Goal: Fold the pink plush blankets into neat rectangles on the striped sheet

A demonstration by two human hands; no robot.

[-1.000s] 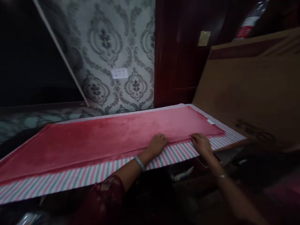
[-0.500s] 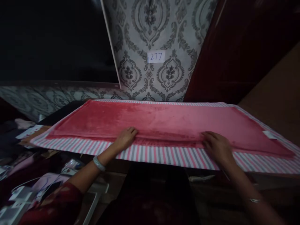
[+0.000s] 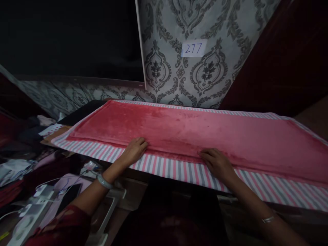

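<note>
A pink-red plush blanket (image 3: 174, 128), folded into a long flat strip, lies on a striped cloth (image 3: 167, 167) in pink, grey and white. At the blanket's near edge, left of the middle, my left hand (image 3: 133, 150) has its fingers curled closed on the fabric. My right hand (image 3: 217, 164) pinches the same edge farther right, thumb and fingers together. The layers of the fold show along this front edge between both hands. The fingertips' undersides are hidden.
A dark screen (image 3: 77, 41) hangs at the left, beside patterned wallpaper with a paper marked 277 (image 3: 194, 48). A dark red panel (image 3: 279, 65) stands at the right. Below left are a white power strip (image 3: 32, 213), cables and heaped clothes (image 3: 17, 171).
My right hand has slid left along the blanket's edge, closer to my left hand. The left hand stays on the edge. The head view has turned and shifted slightly.
</note>
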